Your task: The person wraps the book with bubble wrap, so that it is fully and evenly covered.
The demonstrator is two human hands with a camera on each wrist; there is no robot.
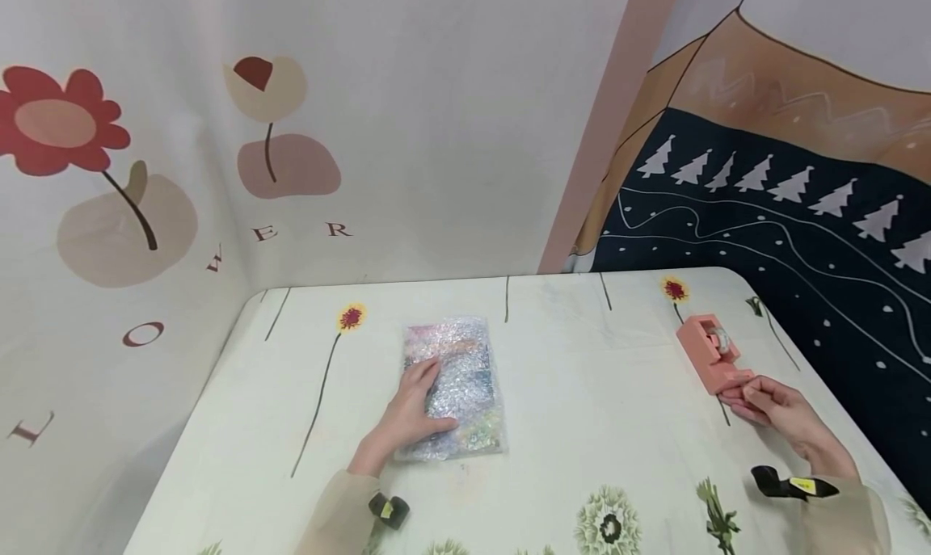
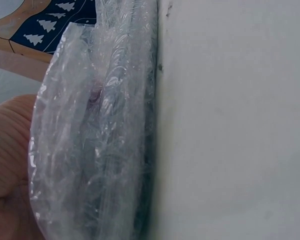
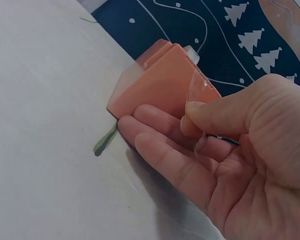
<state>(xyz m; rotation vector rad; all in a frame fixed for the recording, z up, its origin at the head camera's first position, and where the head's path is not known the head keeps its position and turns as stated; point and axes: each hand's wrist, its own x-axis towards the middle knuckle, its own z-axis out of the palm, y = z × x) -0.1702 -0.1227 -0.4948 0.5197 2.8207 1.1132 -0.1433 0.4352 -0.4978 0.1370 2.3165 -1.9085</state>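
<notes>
My left hand (image 1: 409, 409) rests on a flat package (image 1: 469, 389) wrapped in bubble wrap, thumb and fingers spread over its left side. Colourful printing shows through the wrap. Close up in the left wrist view, the clear bubble wrap (image 2: 65, 140) puffs out along the package's edge. At the right, my right hand (image 1: 789, 418) is at the front end of a pink tape dispenser (image 1: 700, 351). Between thumb and index finger it pinches a short strip of clear tape (image 3: 194, 90), which runs up to the toothed cutter. The other fingers extend along the dispenser's lower side.
The white tablecloth (image 1: 582, 393) has printed flowers and stems. A pale curtain (image 1: 436, 135) hangs behind the table, and a dark cloth with white trees (image 1: 727, 216) borders its right side. Each wrist wears a black strap, the right one (image 1: 793, 485) near the cuff.
</notes>
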